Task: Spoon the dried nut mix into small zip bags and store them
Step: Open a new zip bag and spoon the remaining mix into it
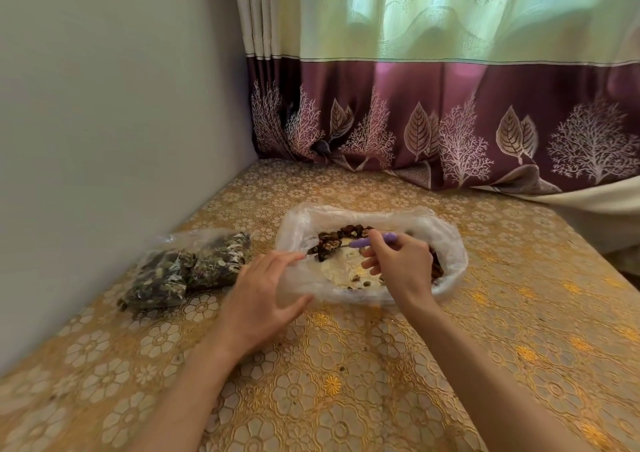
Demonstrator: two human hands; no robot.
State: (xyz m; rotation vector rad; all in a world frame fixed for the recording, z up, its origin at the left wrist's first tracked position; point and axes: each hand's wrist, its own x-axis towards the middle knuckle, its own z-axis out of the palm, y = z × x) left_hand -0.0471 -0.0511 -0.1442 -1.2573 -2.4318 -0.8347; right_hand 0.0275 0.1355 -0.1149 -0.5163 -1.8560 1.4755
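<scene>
A clear plastic bag (446,243) lies open in the middle of the table, with a dried nut mix (334,240) of walnuts and dark pieces left along its far and right sides. My right hand (398,264) grips a spoon with a purple handle (372,241), its bowl down among the nuts. My left hand (263,295) hovers at the bag's left rim with fingers spread, holding nothing. Two filled small zip bags (187,268) lie side by side to the left.
The table is covered by a gold floral cloth (346,382). A grey wall (104,139) runs along the left edge. A purple and green curtain (450,122) hangs at the back, its hem resting on the tabletop.
</scene>
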